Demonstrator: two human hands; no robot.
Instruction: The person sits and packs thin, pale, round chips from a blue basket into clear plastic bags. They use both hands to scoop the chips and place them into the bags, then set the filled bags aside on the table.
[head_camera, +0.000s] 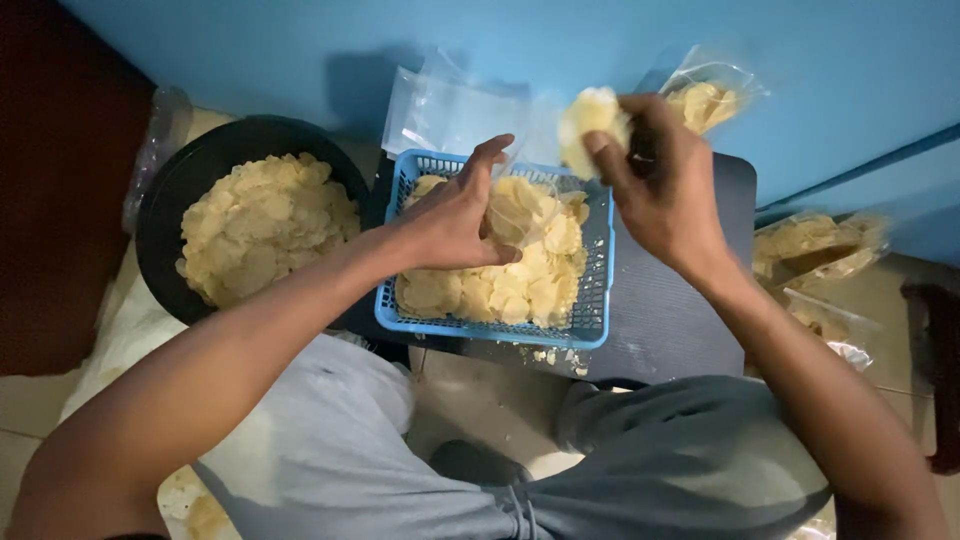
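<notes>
A blue plastic basket (596, 300) full of pale yellow chips (520, 285) sits in front of me on a dark board. My left hand (462, 215) hovers over the basket and holds a clear plastic bag (525, 200) open by its mouth. My right hand (655, 180) is raised above the basket's far right corner and grips a bunch of chips (590, 118) between thumb and fingers.
A black round bowl (165, 215) heaped with chips stands to the left. Empty clear bags (440, 105) lean against the blue wall (500, 40). Filled chip bags (810, 245) lie at the right, and one filled bag (708, 100) behind my right hand. Crumbs lie by the basket's front edge.
</notes>
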